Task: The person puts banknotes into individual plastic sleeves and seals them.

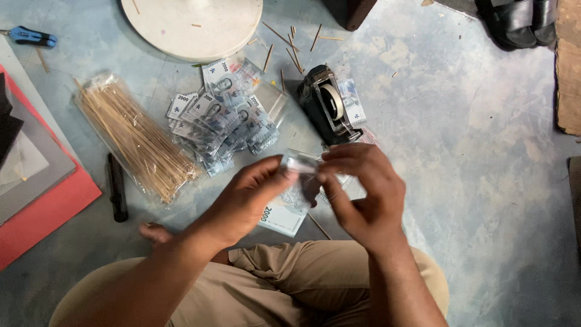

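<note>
— Near the middle of the frame, what are the hands doing?

— The left hand [248, 197] and the right hand [357, 191] meet over a small banknote in a clear sleeve [301, 165]. The thumb and fingers of both hands are pinched on it, left on its near edge, right on its far edge. It is held in the air just above the person's lap, not lying on the floor.

— And under them?

— Another sleeved note [279, 218] lies on the floor just below the left hand, partly hidden by it.

— Which step does that look like?

— I judge it as folding or sealing the sleeve around the note; the exact fold is blurred. The black tape dispenser [330, 106] stands just above the right hand, so a next move would call for one hand keeping its pinch while the other frees itself to reach there.

— What lies around?

— Left of centre a pile of sleeved banknotes [221, 118], and further left a bag of bamboo skewers [136, 136] with a black pen [117, 188] beside it. At the top a round white board [193, 24], loose skewers [293, 51] near it, a blue-handled tool [30, 37] in the upper left, red and grey sheets [42, 188] at the left edge, and a black sandal [517, 21] in the upper right.
</note>
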